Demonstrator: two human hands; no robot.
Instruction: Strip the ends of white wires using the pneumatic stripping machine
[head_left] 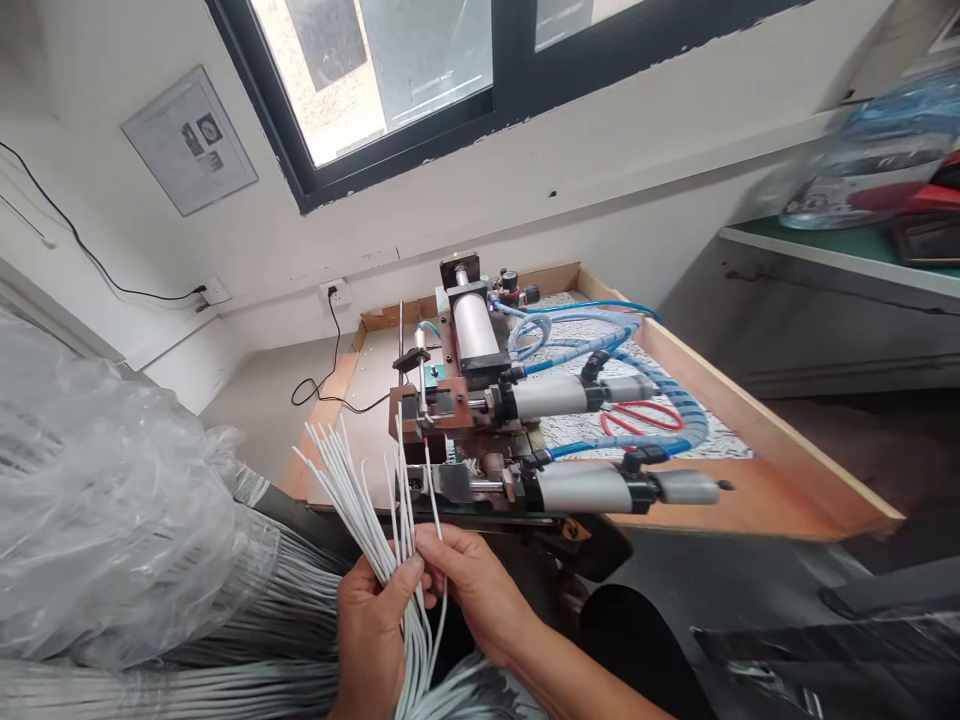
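Observation:
A bundle of thin white cables (352, 510) is wrapped in my left hand (379, 620), its loose ends fanning up and to the left. Beside it, my right hand (469, 580) pinches a single white cable (433, 490) between thumb and fingers, close to the left thumb. This cable stands apart from the bundle, and its reddish tip reaches up to the jaws of a pneumatic machine (450, 410). Silver air cylinders (585, 490) lie to the right of those jaws. The lower part of the bundle hangs below both hands.
The machine stands in a shallow wooden tray (780, 440) with blue air hoses (682, 400) and a red hose (641, 415). Clear plastic wrap (112, 480) covers more grey cables (285, 590) at left. A shelf (847, 260) juts out at right; a window (390, 70) is above.

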